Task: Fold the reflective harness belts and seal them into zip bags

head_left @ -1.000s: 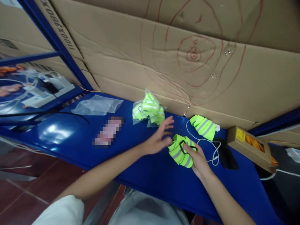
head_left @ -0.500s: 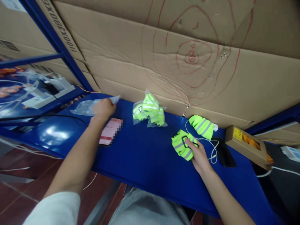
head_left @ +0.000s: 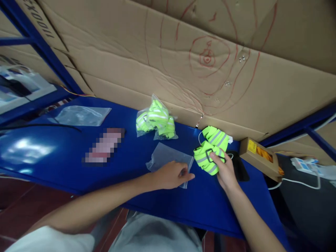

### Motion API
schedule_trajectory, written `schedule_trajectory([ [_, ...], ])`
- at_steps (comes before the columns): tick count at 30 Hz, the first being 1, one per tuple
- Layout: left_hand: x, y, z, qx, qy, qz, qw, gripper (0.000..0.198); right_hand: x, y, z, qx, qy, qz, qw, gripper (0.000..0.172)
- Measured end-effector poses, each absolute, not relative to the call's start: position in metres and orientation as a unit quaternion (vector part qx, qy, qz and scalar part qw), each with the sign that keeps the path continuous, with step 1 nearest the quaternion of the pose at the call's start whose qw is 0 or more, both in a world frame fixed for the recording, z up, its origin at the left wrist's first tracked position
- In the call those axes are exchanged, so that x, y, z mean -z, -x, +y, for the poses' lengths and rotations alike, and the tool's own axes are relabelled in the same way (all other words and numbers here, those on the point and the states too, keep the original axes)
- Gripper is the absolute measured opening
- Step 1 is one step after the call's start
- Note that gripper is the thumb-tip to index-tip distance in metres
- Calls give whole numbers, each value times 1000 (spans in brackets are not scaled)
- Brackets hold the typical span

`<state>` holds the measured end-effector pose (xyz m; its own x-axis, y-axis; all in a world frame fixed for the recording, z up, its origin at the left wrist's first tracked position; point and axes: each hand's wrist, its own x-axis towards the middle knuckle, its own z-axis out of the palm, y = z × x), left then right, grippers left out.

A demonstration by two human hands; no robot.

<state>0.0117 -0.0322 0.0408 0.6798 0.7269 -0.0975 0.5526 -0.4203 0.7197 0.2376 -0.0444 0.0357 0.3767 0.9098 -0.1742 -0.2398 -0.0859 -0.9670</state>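
My left hand is over a clear plastic bag, its fingers curled and closed on the bag near one edge; the exact grip is partly hidden. My right hand grips a rolled neon-yellow reflective strap with grey stripes. A black buckle shows on this roll, beside my right thumb. Just behind it lies another reflective strap bundle, near the cardboard. The two hands are close together, with the bag's right edge near the held roll.
Bagged reflective straps rest against the cardboard wall. On the left of the blue table are another clear bag and a phone with a blurred screen. A dark phone and a cardboard box are at right.
My left hand has moved right with a plastic bag, from the left side to beside the roll. Another bag stays behind. My right hand still holds the strap; the view has shifted.
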Motion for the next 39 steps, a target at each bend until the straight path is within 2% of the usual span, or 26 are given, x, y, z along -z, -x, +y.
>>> schedule_trajectory([
  [2,-41,-10,-21,-118,-869,318,361,44,-26,-240,-46,-463,574,-300,605,63],
  [3,-40,-7,-15,-123,-894,280,327,56,-23,-240,-47,-459,575,-294,611,62],
  [6,-26,1,1,-140,-945,211,209,111,-22,-243,-48,-450,564,-263,640,60],
  [8,-11,4,8,-140,-945,221,196,127,-24,-244,-49,-451,561,-250,648,60],
  [11,3,4,12,-159,-934,244,204,120,-25,-242,-52,-474,563,-256,628,59],
  [16,-2,2,12,-217,-921,274,172,113,-19,-233,-59,-523,562,-287,572,61],
  [19,-3,3,11,-211,-923,268,180,115,-19,-230,-62,-533,567,-306,549,57],
  [24,6,6,9,-183,-932,233,207,131,-23,-234,-60,-496,598,-294,557,57],
  [30,12,2,10,-194,-923,259,209,126,-21,-236,-59,-478,602,-301,565,53],
  [35,6,1,12,-238,-914,263,198,118,-21,-237,-59,-469,610,-303,562,57],
  [39,6,-2,10,-260,-911,255,193,115,-23,-237,-59,-499,611,-328,520,53],
])
